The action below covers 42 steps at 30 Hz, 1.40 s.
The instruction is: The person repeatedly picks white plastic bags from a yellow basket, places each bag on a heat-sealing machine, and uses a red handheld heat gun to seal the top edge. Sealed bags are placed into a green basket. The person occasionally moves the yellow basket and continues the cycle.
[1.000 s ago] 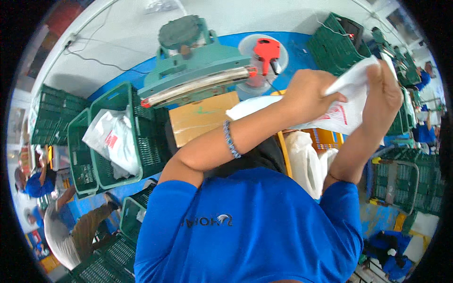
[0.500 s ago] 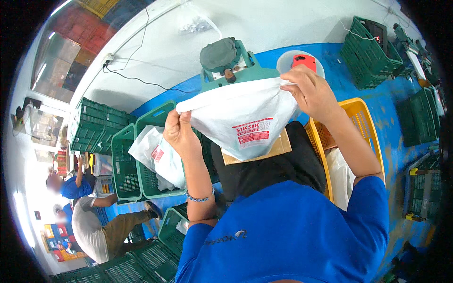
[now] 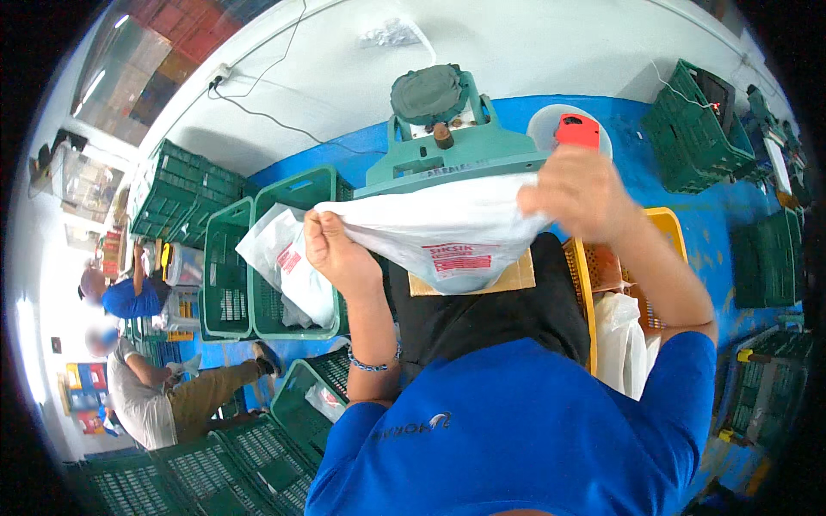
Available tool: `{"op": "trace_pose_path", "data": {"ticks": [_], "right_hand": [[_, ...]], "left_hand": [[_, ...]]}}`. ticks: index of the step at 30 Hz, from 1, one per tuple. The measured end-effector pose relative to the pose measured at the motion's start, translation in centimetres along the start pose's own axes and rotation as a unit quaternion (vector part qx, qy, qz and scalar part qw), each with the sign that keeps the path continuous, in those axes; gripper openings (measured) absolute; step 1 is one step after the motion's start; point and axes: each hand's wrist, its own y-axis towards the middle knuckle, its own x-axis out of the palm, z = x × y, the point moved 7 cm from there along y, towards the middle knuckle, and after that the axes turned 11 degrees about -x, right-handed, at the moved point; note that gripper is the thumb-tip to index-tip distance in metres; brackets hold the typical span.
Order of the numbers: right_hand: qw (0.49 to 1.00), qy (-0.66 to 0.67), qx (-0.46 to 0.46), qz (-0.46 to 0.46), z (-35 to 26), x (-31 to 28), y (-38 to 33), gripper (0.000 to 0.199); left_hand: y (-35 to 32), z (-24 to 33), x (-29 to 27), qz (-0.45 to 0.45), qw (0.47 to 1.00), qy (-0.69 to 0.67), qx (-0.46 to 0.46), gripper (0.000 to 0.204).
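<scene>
Head view: white bag (image 3: 434,222) stretches crosswise, sagging downward.

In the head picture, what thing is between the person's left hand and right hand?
The head view shows a white bag with red print, stretching across from the left hand to the right hand, which is blurred.

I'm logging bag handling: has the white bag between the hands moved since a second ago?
Yes: leftward, the white bag going from right of the green machine to in front of it.
</scene>
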Motion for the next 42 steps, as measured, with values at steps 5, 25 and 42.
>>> {"op": "trace_pose_path", "data": {"ticks": [5,25,42], "right_hand": [[0.999,-0.023,-0.003,-0.046,2.3,-0.2,-0.1,0.024],[0.775,0.396,0.461,0.172,3.4,5.7,-6.2,0.018],[0.719,0.341,0.538,0.278,3.0,6.1,-10.9,0.024]], "left_hand": [[-0.9,1.1,-0.4,-0.013,0.988,0.123,0.093,0.013],[-0.6,0.7,-1.2,-0.055,0.994,-0.084,-0.033,0.013],[-0.1,-1.6,-1.0,-0.125,0.969,-0.168,-0.130,0.018]]}}
